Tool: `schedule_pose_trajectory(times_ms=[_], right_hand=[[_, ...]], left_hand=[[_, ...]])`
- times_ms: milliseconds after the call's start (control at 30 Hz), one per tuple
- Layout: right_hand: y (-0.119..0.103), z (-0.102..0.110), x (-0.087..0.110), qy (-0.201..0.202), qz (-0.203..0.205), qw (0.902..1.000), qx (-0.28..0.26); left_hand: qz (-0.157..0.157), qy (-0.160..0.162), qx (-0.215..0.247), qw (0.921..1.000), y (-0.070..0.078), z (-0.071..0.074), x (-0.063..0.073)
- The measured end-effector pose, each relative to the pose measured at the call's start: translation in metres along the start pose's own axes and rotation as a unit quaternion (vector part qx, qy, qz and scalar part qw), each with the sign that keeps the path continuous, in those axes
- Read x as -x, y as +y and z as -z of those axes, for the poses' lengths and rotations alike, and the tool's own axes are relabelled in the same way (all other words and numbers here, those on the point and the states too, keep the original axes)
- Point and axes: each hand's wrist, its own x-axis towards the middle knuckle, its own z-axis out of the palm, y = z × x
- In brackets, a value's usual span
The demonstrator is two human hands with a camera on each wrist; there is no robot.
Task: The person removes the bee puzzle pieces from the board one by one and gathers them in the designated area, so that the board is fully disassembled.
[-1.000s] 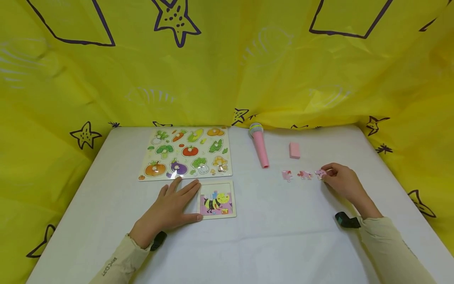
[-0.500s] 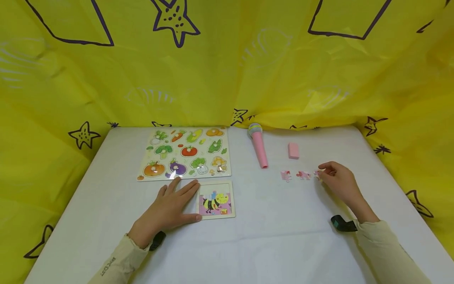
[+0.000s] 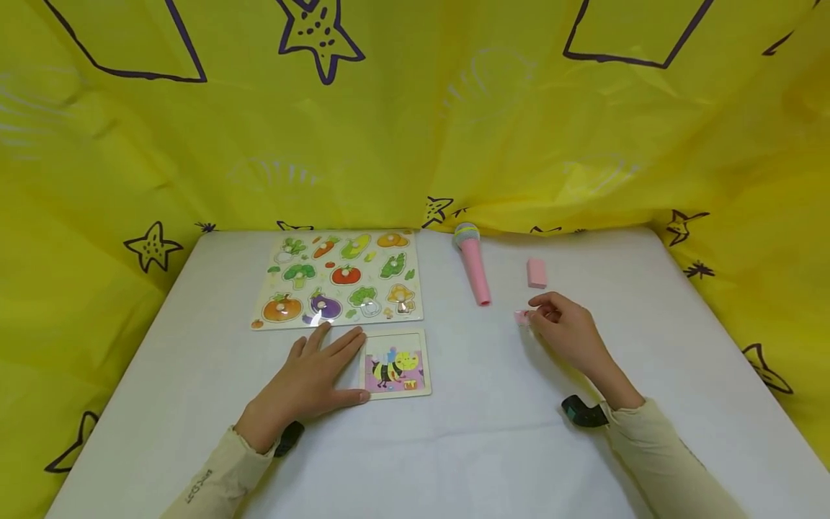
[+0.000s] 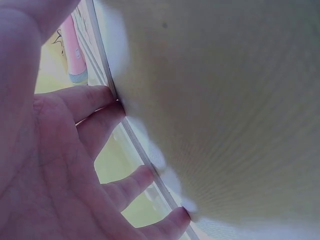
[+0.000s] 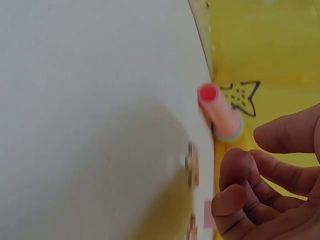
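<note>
In the head view my left hand [image 3: 311,382] lies spread on the table, its thumb and fingertips at the left edge of a small jigsaw tray [image 3: 394,396]. Pieces in the tray form a bee picture [image 3: 393,371]; a pale strip shows along its top. My right hand [image 3: 567,331] hovers over a row of loose pink jigsaw pieces. The leftmost jigsaw piece [image 3: 521,317] shows beside its fingertips; the others are hidden in the head view. The right wrist view shows the thumb apart from loosely curled fingers, nothing between them, and a blurred jigsaw piece [image 5: 193,166] on the table.
A vegetable peg puzzle board [image 3: 372,282] lies behind the left hand. Toward the back are a pink toy microphone [image 3: 476,274] and a pink block [image 3: 536,273]. A yellow patterned curtain [image 3: 402,130] hangs along the table's back and sides.
My right hand has moved left along the row, away from the rightmost jigsaw piece that its fingers were at, to near the leftmost one. The left hand and the tray have stayed put.
</note>
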Motion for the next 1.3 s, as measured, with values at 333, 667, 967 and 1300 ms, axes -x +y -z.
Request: schedule_pose_trajectory(times_ms=[333, 667, 967, 1300], right_hand=[[-0.038, -0.041, -0.006, -0.027, 0.058, 0.9964, -0.056], [-0.073, -0.080, -0.008, -0.066, 0.100, 0.9904, -0.070], [-0.102, -0.104, -0.002, -0.126, 0.126, 0.9815, -0.071], [-0.128, -0.131, -0.001, -0.211, 0.139, 0.9666, -0.044]], left_hand=[[-0.002, 0.005, -0.002, 1.0000, 0.000, 0.000, 0.000], [-0.002, 0.004, -0.003, 1.0000, 0.002, 0.001, 0.001], [0.004, -0.001, -0.003, 1.0000, 0.002, 0.002, 0.000], [-0.004, 0.008, -0.010, 0.9999, 0.000, 0.002, 0.000]])
